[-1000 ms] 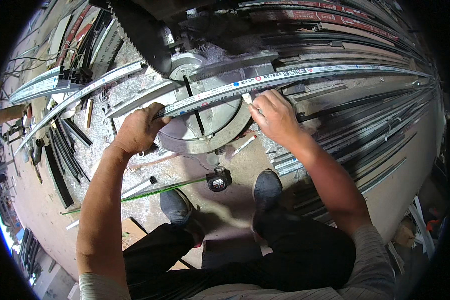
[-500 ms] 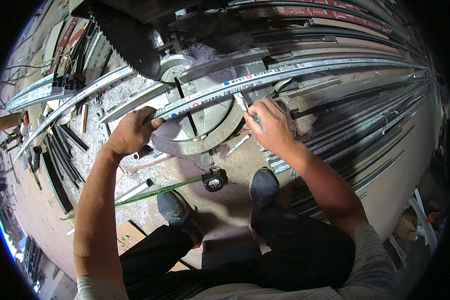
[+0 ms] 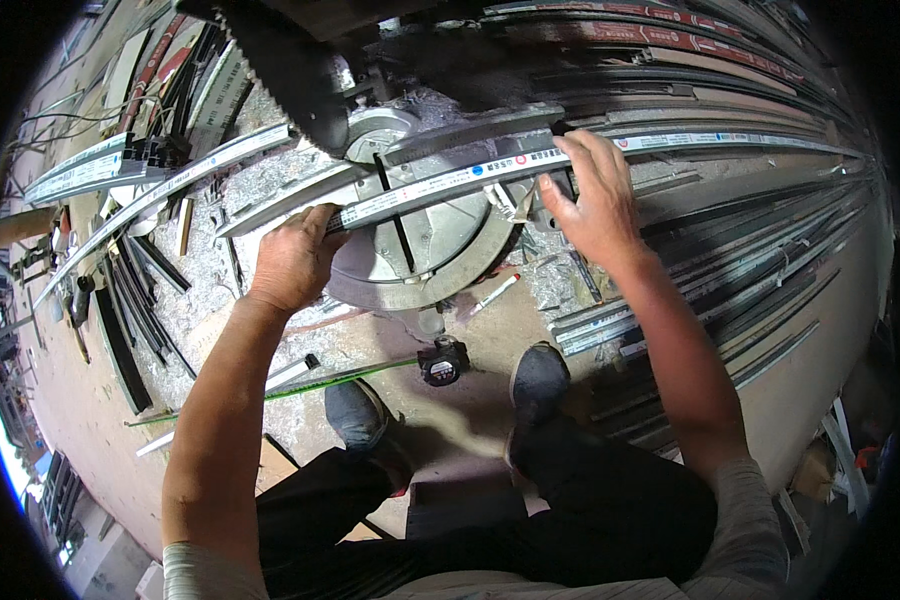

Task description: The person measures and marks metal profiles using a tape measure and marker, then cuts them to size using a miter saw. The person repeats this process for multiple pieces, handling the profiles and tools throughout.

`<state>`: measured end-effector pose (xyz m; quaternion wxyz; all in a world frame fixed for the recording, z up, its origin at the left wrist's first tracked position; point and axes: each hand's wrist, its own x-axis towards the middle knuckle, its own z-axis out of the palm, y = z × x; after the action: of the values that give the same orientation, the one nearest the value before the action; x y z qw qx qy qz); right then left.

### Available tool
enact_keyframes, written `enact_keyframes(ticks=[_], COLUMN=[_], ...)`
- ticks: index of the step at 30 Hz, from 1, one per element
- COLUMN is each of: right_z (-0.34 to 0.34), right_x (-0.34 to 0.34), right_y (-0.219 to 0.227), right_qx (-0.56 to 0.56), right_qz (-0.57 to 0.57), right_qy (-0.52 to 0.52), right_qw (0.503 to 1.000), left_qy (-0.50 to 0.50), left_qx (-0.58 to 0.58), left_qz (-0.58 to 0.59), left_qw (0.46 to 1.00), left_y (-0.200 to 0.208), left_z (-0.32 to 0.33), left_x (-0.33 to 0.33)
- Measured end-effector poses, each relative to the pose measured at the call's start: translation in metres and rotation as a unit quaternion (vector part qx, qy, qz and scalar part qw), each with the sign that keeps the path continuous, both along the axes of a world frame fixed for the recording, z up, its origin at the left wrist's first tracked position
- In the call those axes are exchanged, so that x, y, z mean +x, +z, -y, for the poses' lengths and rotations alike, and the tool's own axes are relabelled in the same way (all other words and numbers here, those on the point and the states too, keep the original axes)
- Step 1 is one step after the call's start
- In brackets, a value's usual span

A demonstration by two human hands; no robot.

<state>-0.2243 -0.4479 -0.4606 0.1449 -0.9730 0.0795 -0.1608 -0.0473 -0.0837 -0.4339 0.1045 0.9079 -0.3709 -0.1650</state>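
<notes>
A long silvery metal profile (image 3: 440, 187) with a printed film strip along it lies across the round base (image 3: 375, 255) of a miter saw. My left hand (image 3: 295, 258) is closed around its near left end, thumb and fingers wrapped on it. Over the same profile, further right, reaches my right hand (image 3: 600, 200); its fingers lie across the far edge and the thumb sits on the near side. Close to that thumb a curled white strip (image 3: 510, 204) hangs by the base's edge. The toothed saw blade (image 3: 285, 75) is raised above, at the upper left.
A tape measure (image 3: 442, 361) lies on the floor by my shoes, its green tape drawn out leftward. Close by is a white marker (image 3: 495, 293). Many profiles (image 3: 730, 270) are stacked at right; black strips (image 3: 140, 310) and metal shavings lie at left.
My right hand has left the white strip it pinched and moved right and up onto the profile, its fingers spreading. My left hand remains at the profile's end. The view has shifted slightly.
</notes>
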Motion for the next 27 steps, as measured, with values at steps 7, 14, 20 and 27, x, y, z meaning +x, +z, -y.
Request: enact_keyframes(ticks=[7, 14, 20, 27], right_z=[0.029, 0.036, 0.039, 0.042], right_x=[0.015, 0.019, 0.021, 0.029], right_y=[-0.011, -0.010, -0.013, -0.010], right_qx=[-0.015, -0.007, 0.005, 0.009], right_qz=[-0.065, -0.094, -0.082, -0.066], right_qy=[0.073, 0.086, 0.092, 0.107], right_qw=[0.995, 0.992, 0.992, 0.992], left_qy=[0.000, 0.002, -0.003, -0.013], left_qx=[-0.015, -0.012, -0.021, -0.041], left_qz=[0.013, -0.001, 0.015, 0.036], left_qw=[1.000, 1.000, 1.000, 0.998], left_y=[-0.007, -0.003, -0.005, -0.009], left_z=[0.003, 0.007, 0.006, 0.004], left_x=[-0.002, -0.002, -0.003, -0.002])
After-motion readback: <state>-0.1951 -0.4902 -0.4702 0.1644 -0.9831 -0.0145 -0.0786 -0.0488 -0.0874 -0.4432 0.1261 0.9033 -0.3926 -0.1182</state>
